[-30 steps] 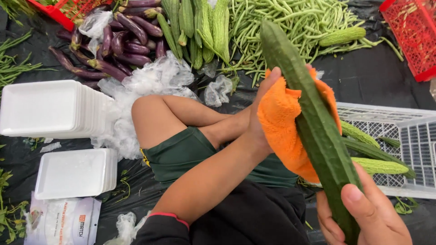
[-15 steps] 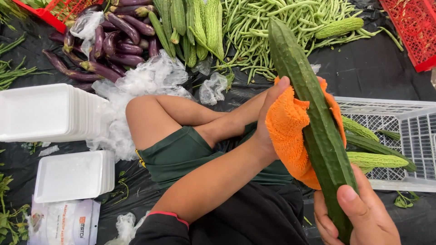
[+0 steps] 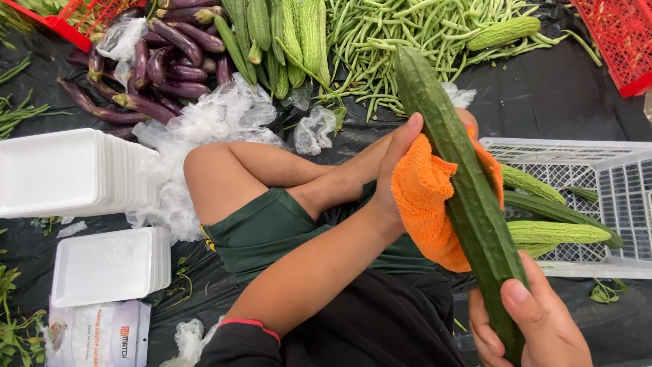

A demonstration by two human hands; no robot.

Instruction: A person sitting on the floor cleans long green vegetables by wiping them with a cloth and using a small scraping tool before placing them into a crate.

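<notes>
Both hands were on one item. Our left hand (image 3: 397, 183) held an orange cloth (image 3: 424, 200) wrapped against the gourd (image 3: 468, 204), fingers curled round its upper half. Our right hand (image 3: 533, 326) gripped the gourd's lower end, thumb on top.

Item: gourd, long, dark green, ridged, held tilted above our lap, tip pointing toward the beans (image 3: 407, 30).
Handling, as we judged it: stiff, fairly heavy for its length, skin rough enough not to slip; best held at both ends, since one-handed grip at an end would let it lever or snap.

Surroundings: white crate (image 3: 611, 160) just right of the gourd, with more gourds (image 3: 557, 231) inside. Foam trays (image 3: 61, 170) stacked at left, a second stack (image 3: 109, 265) nearer. Aubergines (image 3: 163, 68) and plastic wrap (image 3: 224, 115) beyond our knee.

Room: open black sheet (image 3: 564, 95) between beans and crate; the crate's near rim sat close to the gourd, so swings rightward were tight.
</notes>
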